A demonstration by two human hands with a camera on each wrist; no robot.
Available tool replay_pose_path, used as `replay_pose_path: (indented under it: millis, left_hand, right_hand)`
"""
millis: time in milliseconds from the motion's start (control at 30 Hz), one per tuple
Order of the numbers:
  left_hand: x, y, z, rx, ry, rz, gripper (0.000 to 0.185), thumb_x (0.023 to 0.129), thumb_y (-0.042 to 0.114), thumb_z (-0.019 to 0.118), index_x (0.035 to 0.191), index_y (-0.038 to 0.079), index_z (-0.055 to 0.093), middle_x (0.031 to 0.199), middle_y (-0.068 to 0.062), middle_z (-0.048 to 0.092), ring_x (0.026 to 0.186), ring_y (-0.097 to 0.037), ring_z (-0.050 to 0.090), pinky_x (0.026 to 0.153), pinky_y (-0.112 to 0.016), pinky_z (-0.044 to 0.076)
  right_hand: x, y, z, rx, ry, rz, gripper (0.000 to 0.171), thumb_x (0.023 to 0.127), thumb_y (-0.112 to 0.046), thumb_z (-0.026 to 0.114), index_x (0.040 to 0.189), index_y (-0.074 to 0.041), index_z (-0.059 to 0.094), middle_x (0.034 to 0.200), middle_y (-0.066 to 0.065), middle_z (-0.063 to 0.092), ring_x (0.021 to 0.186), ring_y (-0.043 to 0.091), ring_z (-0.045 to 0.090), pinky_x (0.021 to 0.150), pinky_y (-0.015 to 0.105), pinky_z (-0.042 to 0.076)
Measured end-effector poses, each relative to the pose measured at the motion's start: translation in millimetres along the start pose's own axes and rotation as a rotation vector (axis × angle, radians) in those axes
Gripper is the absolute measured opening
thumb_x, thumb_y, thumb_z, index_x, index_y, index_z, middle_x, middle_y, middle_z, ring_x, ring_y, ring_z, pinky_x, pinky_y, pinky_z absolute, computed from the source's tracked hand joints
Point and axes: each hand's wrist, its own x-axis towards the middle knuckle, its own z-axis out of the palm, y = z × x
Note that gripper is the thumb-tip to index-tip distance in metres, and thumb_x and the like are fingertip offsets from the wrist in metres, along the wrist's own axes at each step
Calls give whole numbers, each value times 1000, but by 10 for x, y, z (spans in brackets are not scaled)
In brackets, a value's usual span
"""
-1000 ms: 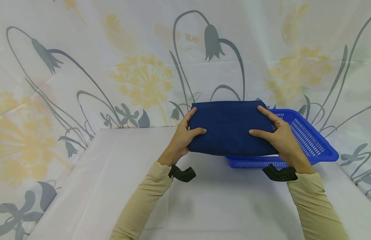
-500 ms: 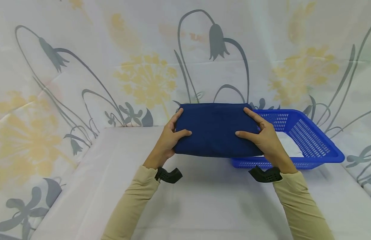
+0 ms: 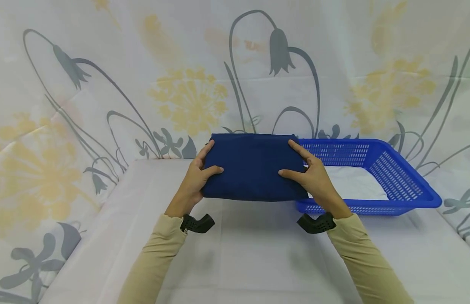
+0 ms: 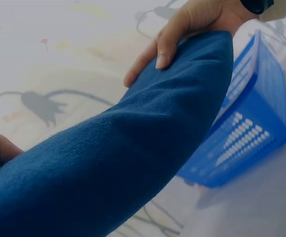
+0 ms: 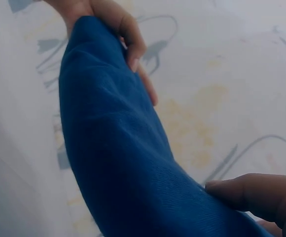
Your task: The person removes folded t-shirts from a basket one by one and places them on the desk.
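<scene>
Held up between both hands is a folded navy-blue cloth [image 3: 254, 169], a soft rectangular bundle; whether it is a garment or a towel I cannot tell. My left hand [image 3: 195, 177] grips its left end, thumb across the near face and the other fingers mostly hidden behind. At the opposite end my right hand [image 3: 314, 177] grips it the same way. From the left wrist view, the cloth [image 4: 133, 128] sags in soft creases above the table. Behind my right hand stands a blue plastic basket [image 3: 403, 177], partly covered by that hand and the cloth.
A white folded cloth [image 3: 354, 183] lies inside the basket. White covering spreads over the table [image 3: 235, 261], and a flower-printed sheet [image 3: 189, 50] hangs behind and at both sides. Each wrist wears a black strap mount [image 3: 198, 223].
Both hands have carried the navy cloth leftward and slightly down, away from the basket. More of the basket and the white cloth in it now shows. The grip looks the same.
</scene>
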Motion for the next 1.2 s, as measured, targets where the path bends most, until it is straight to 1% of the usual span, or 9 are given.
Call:
replay_pose_path:
  millis: [133, 300, 400, 633, 767, 1000, 1133, 1200]
  left_hand:
    - [-35, 16, -143, -8, 1, 5, 83, 87, -7, 59, 154, 30, 26, 157, 2, 20, 135, -28, 35, 90, -37, 49]
    - [-74, -3, -317, -7, 13, -1, 81, 88, -6, 58, 155, 29, 26, 157, 0, 21, 134, -32, 36, 84, -34, 52]
    - [-101, -22, -400, -3, 19, -4, 81, 89, -7, 57, 155, 28, 25, 158, 0, 19, 135, -32, 34, 84, -34, 52]
    - [-125, -57, -559, 21, 35, 2, 82, 88, -8, 56, 156, 25, 23, 158, -2, 18, 137, -33, 32, 84, -32, 51]
    - [-121, -95, -641, 49, 40, -2, 82, 88, -8, 55, 156, 23, 21, 159, -3, 17, 137, -34, 31, 84, -31, 51]
    - [-107, -214, -770, 76, 62, -20, 83, 88, -8, 55, 156, 24, 21, 159, -3, 17, 138, -33, 29, 85, -33, 51]
    - [-80, -304, -851, 100, 76, -40, 83, 87, -9, 55, 156, 24, 22, 159, -3, 18, 138, -31, 29, 87, -32, 49]
    - [-68, -343, -889, 115, 78, -54, 83, 88, -8, 56, 156, 23, 22, 159, -3, 17, 138, -31, 28, 88, -32, 48]
  right_hand:
    - [58, 29, 127, -18, -7, -10, 86, 85, -14, 76, 154, -29, 28, 152, 11, 30, 125, 36, 47, 88, 43, 51]
    - [113, 96, 290, 3, -18, -15, 85, 85, -16, 76, 154, -27, 29, 154, 9, 29, 128, 33, 46, 93, 47, 47]
    - [141, 138, 378, 6, -18, -11, 85, 85, -17, 77, 154, -26, 29, 155, 10, 26, 128, 35, 45, 92, 48, 47]
    - [245, 226, 533, -50, -22, -10, 84, 85, -14, 75, 154, -25, 29, 158, 8, 19, 128, 38, 43, 93, 50, 46]
    - [290, 284, 603, -48, -33, 11, 85, 85, -12, 75, 155, -24, 28, 157, 9, 20, 127, 39, 45, 93, 50, 46]
    - [362, 414, 716, -50, -42, 56, 85, 85, -13, 75, 155, -26, 27, 153, 13, 29, 124, 38, 48, 94, 51, 46]
    - [406, 495, 775, -41, -44, 97, 87, 84, -10, 75, 155, -25, 28, 153, 13, 30, 126, 37, 47, 96, 50, 44]
    - [422, 529, 800, -31, -51, 120, 87, 83, -9, 76, 155, -24, 28, 155, 13, 27, 127, 37, 45, 98, 50, 42]
